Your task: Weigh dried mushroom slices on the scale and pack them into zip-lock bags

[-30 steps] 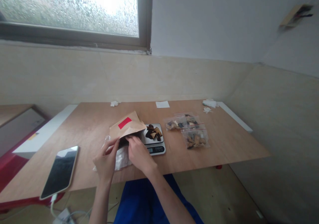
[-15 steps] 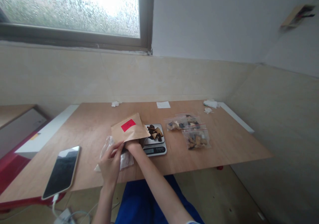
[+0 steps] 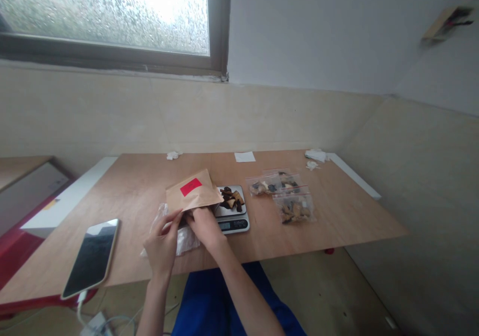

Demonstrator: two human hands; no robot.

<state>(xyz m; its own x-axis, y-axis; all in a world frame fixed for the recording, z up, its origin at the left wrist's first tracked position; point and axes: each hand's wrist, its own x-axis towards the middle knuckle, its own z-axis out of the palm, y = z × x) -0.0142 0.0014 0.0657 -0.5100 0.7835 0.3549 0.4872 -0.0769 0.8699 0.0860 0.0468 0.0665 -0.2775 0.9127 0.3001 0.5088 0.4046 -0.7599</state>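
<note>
A brown kraft paper bag [image 3: 205, 195] with a red label lies tilted, its mouth toward me. My left hand [image 3: 162, 236] pinches the bag's edge at the mouth, fingers closed. My right hand [image 3: 204, 226] is at the opening, its fingertips partly inside and hidden, so I cannot see whether they hold anything. Just right of the bag, a digital kitchen scale [image 3: 239, 225] carries dark and tan dried pieces [image 3: 232, 199], perhaps dried mushroom slices. The bag overlaps the scale's left side. Beneath my hands and the bag lies a clear plastic bag [image 3: 189, 241].
Several zip bags [image 3: 295, 209] of dried pieces lie right of the scale. A tablet [image 3: 92, 258] with a charging cable rests at the left front. White paper [image 3: 245, 157] and crumpled tissues [image 3: 316, 155] lie along the back edge by the wall.
My right hand has drawn back slightly toward me from deeper inside the paper bag, so more of it shows. My left hand keeps its pinch on the bag's edge.
</note>
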